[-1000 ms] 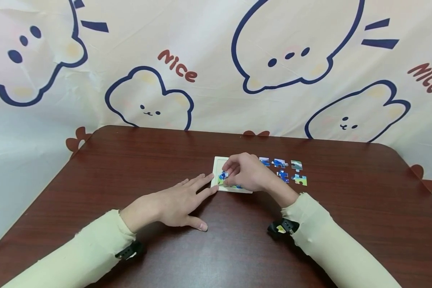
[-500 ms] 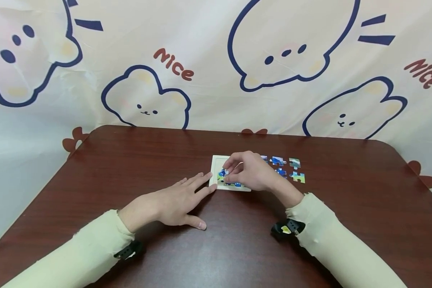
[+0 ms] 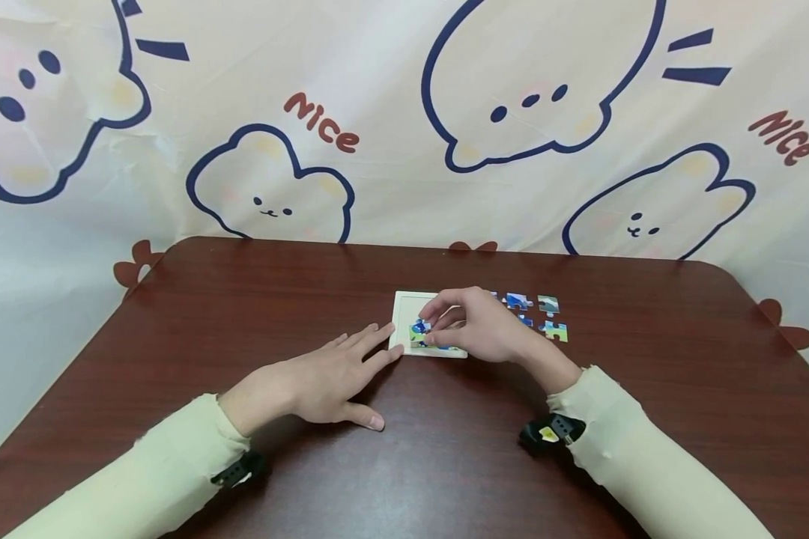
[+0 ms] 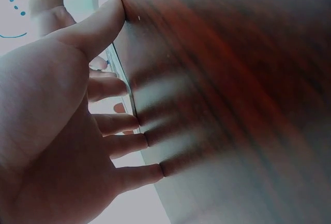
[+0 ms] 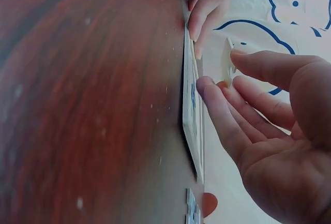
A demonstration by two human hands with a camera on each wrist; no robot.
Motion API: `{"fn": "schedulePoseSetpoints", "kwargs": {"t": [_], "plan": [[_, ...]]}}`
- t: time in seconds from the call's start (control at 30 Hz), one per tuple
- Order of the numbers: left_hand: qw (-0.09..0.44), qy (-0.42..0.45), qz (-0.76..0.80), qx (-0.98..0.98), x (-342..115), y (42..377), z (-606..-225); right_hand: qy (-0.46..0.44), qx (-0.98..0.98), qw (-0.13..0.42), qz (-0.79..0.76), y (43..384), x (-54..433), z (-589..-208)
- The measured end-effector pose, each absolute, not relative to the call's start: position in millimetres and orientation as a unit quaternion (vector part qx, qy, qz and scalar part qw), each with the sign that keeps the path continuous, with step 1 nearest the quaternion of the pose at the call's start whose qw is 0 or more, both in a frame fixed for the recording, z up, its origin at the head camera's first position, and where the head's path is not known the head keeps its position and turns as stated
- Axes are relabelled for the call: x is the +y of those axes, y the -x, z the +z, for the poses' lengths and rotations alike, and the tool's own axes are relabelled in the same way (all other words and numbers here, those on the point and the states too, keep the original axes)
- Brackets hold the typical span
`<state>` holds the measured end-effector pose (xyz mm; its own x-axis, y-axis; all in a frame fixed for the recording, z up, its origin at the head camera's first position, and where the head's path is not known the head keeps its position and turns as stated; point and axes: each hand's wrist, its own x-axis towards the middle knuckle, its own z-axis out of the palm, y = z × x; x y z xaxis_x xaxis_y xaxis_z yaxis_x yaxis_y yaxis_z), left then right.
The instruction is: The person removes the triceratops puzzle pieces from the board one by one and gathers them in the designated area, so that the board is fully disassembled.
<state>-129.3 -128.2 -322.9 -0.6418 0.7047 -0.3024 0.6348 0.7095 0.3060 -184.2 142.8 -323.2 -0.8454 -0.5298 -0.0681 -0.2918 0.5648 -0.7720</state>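
In the head view a white puzzle tray (image 3: 404, 301) lies flat on the table, with blue and green puzzle pieces along its near side, partly hidden. My right hand (image 3: 482, 326) is over the tray's right part. Its thumb and fingers pinch a puzzle piece (image 5: 228, 62), which stands on edge a little off the tray in the right wrist view. The left hand (image 3: 323, 382) rests on the table with fingers straight and spread. Its foremost fingertips touch the tray's left edge, and the thumb points off toward the near side.
Several loose puzzle pieces lie right of the tray, among them a green one (image 3: 554, 332) and a blue one (image 3: 517, 301); my right hand covers part of this group. Behind the brown table (image 3: 276, 277) hangs a pale cloth (image 3: 391, 195) with cartoon outlines.
My right forearm has shifted slightly to the right, while its fingertips stay over the tray with the puzzle piece pinched. The left hand keeps its place at the tray's edge.
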Motion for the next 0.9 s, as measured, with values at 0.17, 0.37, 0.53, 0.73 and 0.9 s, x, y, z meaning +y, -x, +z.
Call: {"fn": "schedulePoseSetpoints", "kwargs": {"t": [0.17,0.37,0.53,0.73,0.9], "plan": [[0.205,-0.371,0.086,0.902,-128,130,-323,0.260,0.884,0.118,-0.371,182,152,-321],[0.205,-0.370,0.087,0.902,-128,130,-323,0.264,0.894,0.097,-0.348,178,165,-314],[0.202,-0.371,0.089,0.902,-128,129,-323,0.243,0.905,0.091,-0.337,176,177,-313],[0.200,-0.372,0.089,0.902,-128,129,-323,0.234,0.910,0.097,-0.329,173,192,-317],[0.201,-0.372,0.091,0.902,-128,129,-323,0.232,0.911,0.107,-0.322,170,204,-318]]}}
